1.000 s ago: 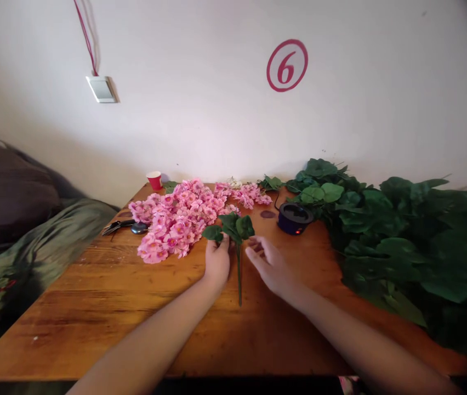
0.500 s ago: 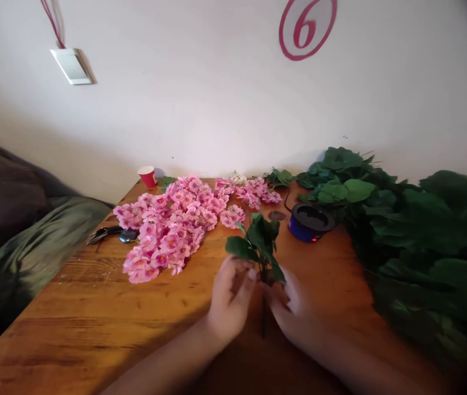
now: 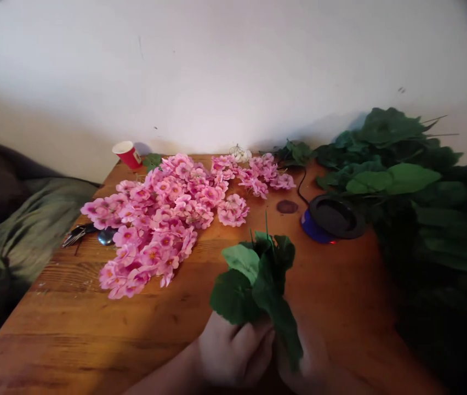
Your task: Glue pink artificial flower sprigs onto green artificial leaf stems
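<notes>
A leafy green artificial stem [image 3: 241,291] rises upright near the front of the table. My left hand [image 3: 233,348] is closed round its lower part, fingers curled in. On the other side, my right hand [image 3: 309,351] is closed against the same stem, dim and partly covered by a long drooping leaf. Both hands are close together, and the lower end of the stem is hidden by them. Two thin bare green tips stick up from the top of the leaves.
Pink artificial flowers [image 3: 155,219] spread over the wooden table [image 3: 73,329]. A blue and black pot [image 3: 336,216] with a red light and cord stands right. Beyond it lies a heap of green leaves [image 3: 393,142]. A red cup [image 3: 127,154] and keys [image 3: 76,235] are left.
My view has dipped and come closer to the table. Both hands have moved lower in the picture with the leafy stem, whose leaves now face me more broadly.
</notes>
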Demonstrator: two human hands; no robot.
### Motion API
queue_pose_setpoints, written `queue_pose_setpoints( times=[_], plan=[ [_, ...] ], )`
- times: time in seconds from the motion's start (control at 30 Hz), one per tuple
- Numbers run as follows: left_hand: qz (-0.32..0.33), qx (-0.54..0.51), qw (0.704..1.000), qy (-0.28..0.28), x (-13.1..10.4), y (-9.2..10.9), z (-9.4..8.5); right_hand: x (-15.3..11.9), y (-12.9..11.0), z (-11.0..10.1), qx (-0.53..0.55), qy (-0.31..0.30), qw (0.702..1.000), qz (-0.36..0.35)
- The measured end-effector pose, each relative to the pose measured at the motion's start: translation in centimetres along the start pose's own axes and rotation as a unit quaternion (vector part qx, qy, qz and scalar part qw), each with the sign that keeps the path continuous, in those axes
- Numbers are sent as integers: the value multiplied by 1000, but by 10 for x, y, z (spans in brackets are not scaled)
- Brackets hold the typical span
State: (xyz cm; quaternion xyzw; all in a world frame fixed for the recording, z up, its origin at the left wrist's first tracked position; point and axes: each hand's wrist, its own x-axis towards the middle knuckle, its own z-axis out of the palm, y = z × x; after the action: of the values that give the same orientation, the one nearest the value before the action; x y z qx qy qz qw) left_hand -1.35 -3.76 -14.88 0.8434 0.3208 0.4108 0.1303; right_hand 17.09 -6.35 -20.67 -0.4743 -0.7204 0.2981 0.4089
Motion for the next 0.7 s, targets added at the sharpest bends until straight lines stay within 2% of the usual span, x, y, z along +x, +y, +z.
queue_pose_setpoints(
  times=[0.07,0.17,0.33,0.43,0.7],
  plan=[
    [-5,19,1000,14,2,0,1,10,-7,-5,-34,25,997,-62],
    [-8,41,998,36,5,2,1,22,-18,-10,-38,56,994,-84],
    [-10,22,999,46,3,7,2,28,-25,-7,62,86,994,-25],
    [1,-7,998,60,2,8,3,35,-28,-7,131,102,986,-23],
    [44,-28,997,57,2,7,5,50,-39,-9,223,135,965,-20]
  ],
)
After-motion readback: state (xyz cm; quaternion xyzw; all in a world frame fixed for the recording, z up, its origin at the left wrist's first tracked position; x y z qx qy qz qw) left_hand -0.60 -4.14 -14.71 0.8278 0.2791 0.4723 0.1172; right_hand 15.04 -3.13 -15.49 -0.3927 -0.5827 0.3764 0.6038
